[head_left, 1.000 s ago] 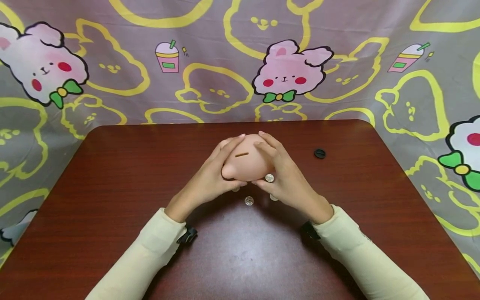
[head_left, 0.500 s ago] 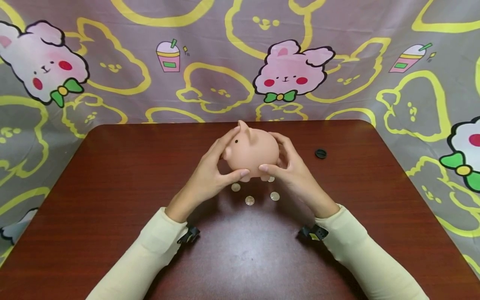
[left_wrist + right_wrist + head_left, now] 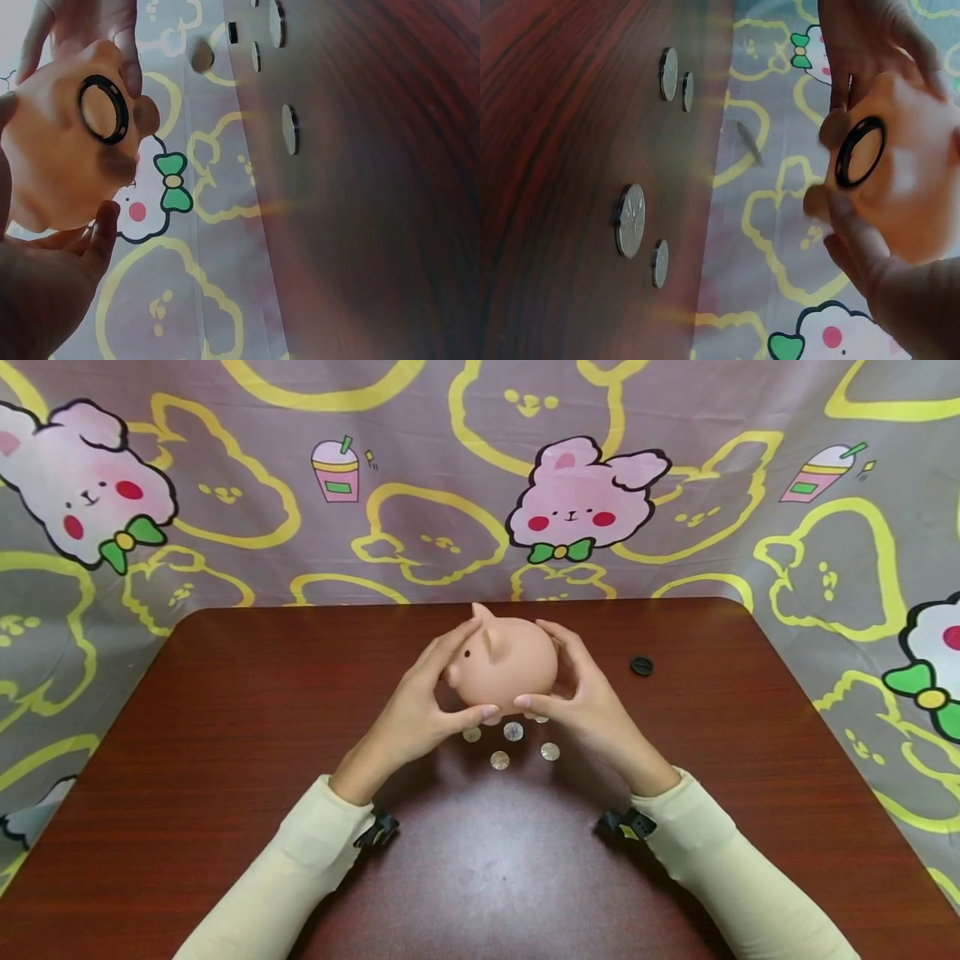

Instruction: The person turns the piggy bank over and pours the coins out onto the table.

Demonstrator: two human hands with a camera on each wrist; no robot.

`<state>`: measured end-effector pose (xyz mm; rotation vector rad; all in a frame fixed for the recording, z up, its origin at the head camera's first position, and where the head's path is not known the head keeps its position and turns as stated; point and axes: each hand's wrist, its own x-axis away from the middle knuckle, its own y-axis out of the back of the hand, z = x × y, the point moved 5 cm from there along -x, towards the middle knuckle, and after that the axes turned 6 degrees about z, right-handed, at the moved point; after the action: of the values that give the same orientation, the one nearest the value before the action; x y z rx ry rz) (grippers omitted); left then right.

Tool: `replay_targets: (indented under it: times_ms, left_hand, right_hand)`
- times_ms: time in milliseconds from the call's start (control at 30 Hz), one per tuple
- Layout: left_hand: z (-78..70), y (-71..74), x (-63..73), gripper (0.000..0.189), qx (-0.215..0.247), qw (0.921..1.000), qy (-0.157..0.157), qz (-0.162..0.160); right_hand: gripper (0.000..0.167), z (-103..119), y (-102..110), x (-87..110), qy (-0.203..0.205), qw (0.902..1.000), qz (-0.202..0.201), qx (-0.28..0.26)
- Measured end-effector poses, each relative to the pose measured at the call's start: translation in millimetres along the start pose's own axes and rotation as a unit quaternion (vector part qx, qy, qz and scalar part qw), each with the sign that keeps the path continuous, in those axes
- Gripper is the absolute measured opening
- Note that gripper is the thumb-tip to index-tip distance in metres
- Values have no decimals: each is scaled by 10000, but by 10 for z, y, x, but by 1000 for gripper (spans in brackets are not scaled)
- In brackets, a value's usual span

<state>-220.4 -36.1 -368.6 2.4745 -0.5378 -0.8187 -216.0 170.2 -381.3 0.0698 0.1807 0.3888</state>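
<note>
A pink piggy bank (image 3: 510, 664) is held above the table between both hands, snout to the left and feet down. My left hand (image 3: 416, 706) grips the snout end, thumb along the lower front. At the rear end my right hand (image 3: 588, 702) holds it, thumb on the near side. A black-rimmed hole (image 3: 121, 124) shows in its belly in both wrist views. Below the belly, a coin (image 3: 748, 142) hangs blurred in mid-air, apart from the table. Several silvery coins (image 3: 499, 761) lie on the table under the bank. The coin slot is out of sight.
A round black plug (image 3: 642, 666) lies on the dark red wooden table (image 3: 247, 718), right of the hands. Behind the table's far edge hangs a cartoon-print cloth (image 3: 435, 435). Each wrist wears a black strap mount (image 3: 377, 831).
The piggy bank has rolled in the hands: its slotted back faced the camera, and now its side and eye do. Both hands shifted their grip. Another coin now appears beneath it.
</note>
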Motion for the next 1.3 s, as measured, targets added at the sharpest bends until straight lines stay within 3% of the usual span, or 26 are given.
replay_targets:
  times_ms: [133,233,300,433,500,533,600,667,733,833,933,1000,1067,1167,1300]
  left_hand:
    - [14,-19,1,99,-64,9998,-96,133]
    - [37,-35,2,101,-129,9996,-92,235]
    - [56,-47,3,103,-167,9994,-51,308]
    - [90,-56,9,104,-225,9990,35,395]
    - [96,-53,12,103,-246,9989,46,407]
    - [99,-51,13,103,-272,9988,52,408]
    - [101,-46,12,102,-314,9987,41,401]
    - [94,-37,9,101,-331,9987,13,380]
    - [85,-29,3,100,-342,9988,-7,358]
    - [61,-17,-6,99,-231,9993,-44,302]
    - [45,-7,-14,96,-83,9997,-80,213]
    - [29,0,-21,96,10,9998,-110,149]
    - [11,6,-32,96,60,9998,-152,82]
    - [-22,11,-49,95,106,9998,-179,11]
    - [-43,12,-56,93,120,9998,-132,-31]
  right_hand:
    - [98,34,-18,6,415,9970,-65,656]
    - [100,79,-58,16,1023,9811,-60,1643]
    - [99,123,-99,30,1543,9567,-61,2468]
    - [95,190,-193,75,2398,8842,-181,4004]
    - [94,199,-224,92,2573,8606,-223,4389]
    - [93,199,-232,95,2612,8546,-241,4482]
    - [93,197,-230,89,2606,8596,-248,4387]
    - [94,186,-206,73,2530,8779,-250,4059]
    - [95,170,-170,54,2403,8998,-274,3630]
    - [99,126,-114,30,1941,9415,-261,2744]
    - [100,67,-73,11,1197,9817,-181,1468]
    - [95,21,-60,2,598,9975,-90,355]
    - [85,-26,-49,-4,87,9975,21,-704]
    - [71,-90,-41,-6,-443,9831,163,-1770]
    - [67,-126,-39,-16,-625,9743,266,-2147]
